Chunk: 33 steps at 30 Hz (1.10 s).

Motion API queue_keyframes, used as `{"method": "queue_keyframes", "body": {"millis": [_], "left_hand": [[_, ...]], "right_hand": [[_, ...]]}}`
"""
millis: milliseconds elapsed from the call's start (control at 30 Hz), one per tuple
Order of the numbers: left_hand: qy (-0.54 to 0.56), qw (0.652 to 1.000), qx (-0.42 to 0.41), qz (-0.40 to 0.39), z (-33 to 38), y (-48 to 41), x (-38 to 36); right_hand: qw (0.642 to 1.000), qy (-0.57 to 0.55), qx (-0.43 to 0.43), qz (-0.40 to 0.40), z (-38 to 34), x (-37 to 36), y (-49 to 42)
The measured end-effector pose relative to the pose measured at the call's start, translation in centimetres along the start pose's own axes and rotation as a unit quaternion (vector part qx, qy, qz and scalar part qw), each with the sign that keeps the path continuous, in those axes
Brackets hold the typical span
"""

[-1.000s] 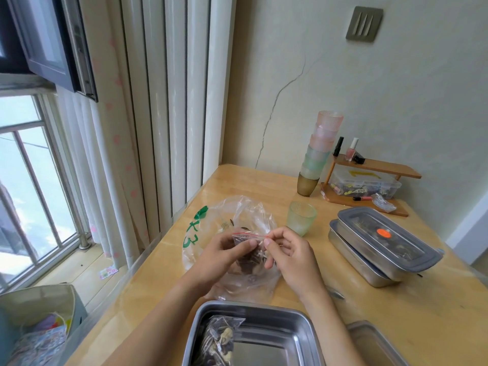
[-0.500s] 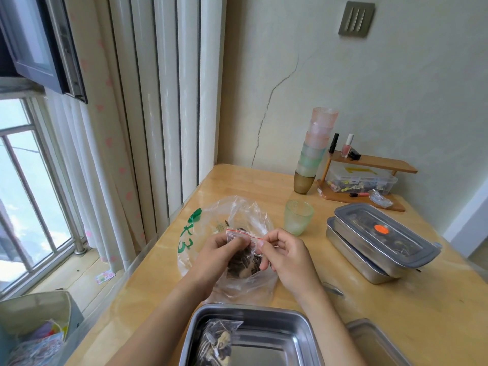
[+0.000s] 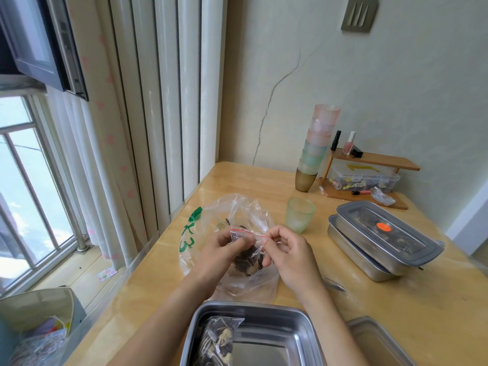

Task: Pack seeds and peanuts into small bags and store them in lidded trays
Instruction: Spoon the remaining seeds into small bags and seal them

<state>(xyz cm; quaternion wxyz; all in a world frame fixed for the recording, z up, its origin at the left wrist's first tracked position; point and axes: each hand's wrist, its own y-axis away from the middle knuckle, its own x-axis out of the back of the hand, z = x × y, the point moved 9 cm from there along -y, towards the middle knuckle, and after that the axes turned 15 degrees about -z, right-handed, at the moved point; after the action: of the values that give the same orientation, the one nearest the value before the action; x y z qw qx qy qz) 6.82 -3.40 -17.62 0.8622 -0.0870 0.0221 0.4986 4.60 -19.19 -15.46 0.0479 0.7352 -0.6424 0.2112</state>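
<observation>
The open steel tray (image 3: 264, 309) sits at the near edge of the wooden table (image 3: 422, 313). In its left part lies a filled small bag (image 3: 219, 339), clear, crumpled at the top, packed with dark striped seeds and pale peanuts. Just right of the tray, a second piece of flat steel (image 3: 375, 336) is cut off by the frame.

Just beyond the tray, both hands hold a small zip bag (image 3: 249, 256) above the table. The left hand (image 3: 219, 256) pinches the bag's left top corner between thumb and curled fingers. The right hand (image 3: 287, 254) pinches the right end of the red zip strip (image 3: 248, 233) with a narrow thumb-and-forefinger grip, its other fingers folded in. The strip runs taut between the two hands. Below it the bag bulges with dark seeds and something paler at the bottom. Whether the zip is sealed cannot be told.

Under the hands, also just beyond the tray, a large clear bag (image 3: 211, 220) with green print lies slumped open on the table. Beyond the tray's right corner a small metal implement (image 3: 334, 283) lies by the right wrist.

Farther beyond the tray stands a green cup (image 3: 299, 215). To the far right of the tray are two stacked lidded trays (image 3: 383, 239), the top lid bearing an orange sticker (image 3: 383, 227). Farthest from the tray, by the wall, are a stack of cups (image 3: 317, 151) and a wooden shelf (image 3: 375, 161) over a clear box (image 3: 364, 178).
</observation>
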Motion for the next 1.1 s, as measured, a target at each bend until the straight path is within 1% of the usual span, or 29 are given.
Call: {"method": "queue_keyframes", "body": {"millis": [133,233,333,667,867,1000,1100], "left_hand": [[0.002,1.0,-0.006,0.007,0.1,0.1,0.1],[-0.008,1.0,-0.011,0.008,0.1,0.1,0.0],[-0.013,1.0,-0.015,0.004,0.3,0.0,-0.2],[-0.037,0.999,-0.013,0.016,0.5,0.0,0.0],[-0.041,0.999,-0.012,0.022,0.3,0.0,0.1],[-0.035,0.999,-0.018,0.006,0.3,-0.2,-0.1],[-0.032,0.999,-0.02,-0.003,0.3,-0.2,0.0]], "right_hand": [[0.999,-0.036,-0.015,-0.017,0.5,-0.4,-0.1],[0.999,-0.049,-0.007,-0.022,0.5,-0.5,-0.1],[0.999,-0.045,0.005,-0.015,0.2,-0.4,-0.1],[0.999,-0.041,0.005,-0.017,0.3,-0.4,-0.2],[1.0,0.001,0.013,-0.015,-0.2,-0.5,-0.1],[1.0,0.013,0.018,-0.008,-0.5,-0.4,0.0],[1.0,-0.004,0.007,-0.012,-0.2,-0.5,0.0]]}}
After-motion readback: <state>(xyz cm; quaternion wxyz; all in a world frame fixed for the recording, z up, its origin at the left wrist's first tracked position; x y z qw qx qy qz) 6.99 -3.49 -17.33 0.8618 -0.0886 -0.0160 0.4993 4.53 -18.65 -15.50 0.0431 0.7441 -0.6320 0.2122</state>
